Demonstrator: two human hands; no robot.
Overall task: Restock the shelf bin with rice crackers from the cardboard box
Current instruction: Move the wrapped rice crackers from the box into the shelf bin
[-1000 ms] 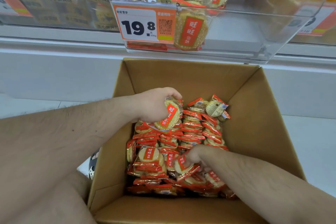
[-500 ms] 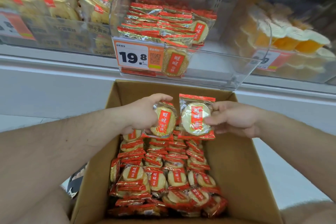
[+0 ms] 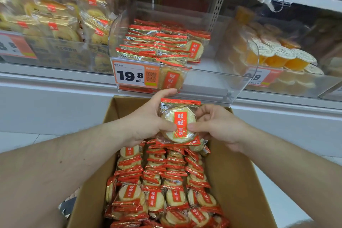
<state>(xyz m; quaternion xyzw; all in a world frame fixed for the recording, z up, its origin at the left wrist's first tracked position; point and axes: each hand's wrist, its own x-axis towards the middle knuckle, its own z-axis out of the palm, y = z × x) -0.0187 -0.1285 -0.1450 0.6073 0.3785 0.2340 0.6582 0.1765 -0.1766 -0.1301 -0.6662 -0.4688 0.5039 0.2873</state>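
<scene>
Above the box [image 3: 238, 181], both hands have come together: half a second ago each carried its own packet, now left hand [image 3: 148, 122] and right hand [image 3: 218, 126] pinch 1 stack of crackers [image 3: 178, 122], poised just below the half-empty bin [image 3: 212, 83]

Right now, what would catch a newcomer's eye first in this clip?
Dead centre, the left hand and right hand grip a rice cracker packet from either side, above the open cardboard box. Below them, the box is packed with rows of red-and-gold packets. Just above, the clear shelf bin carries an orange price tag reading 19.8, with its right side bare.
</scene>
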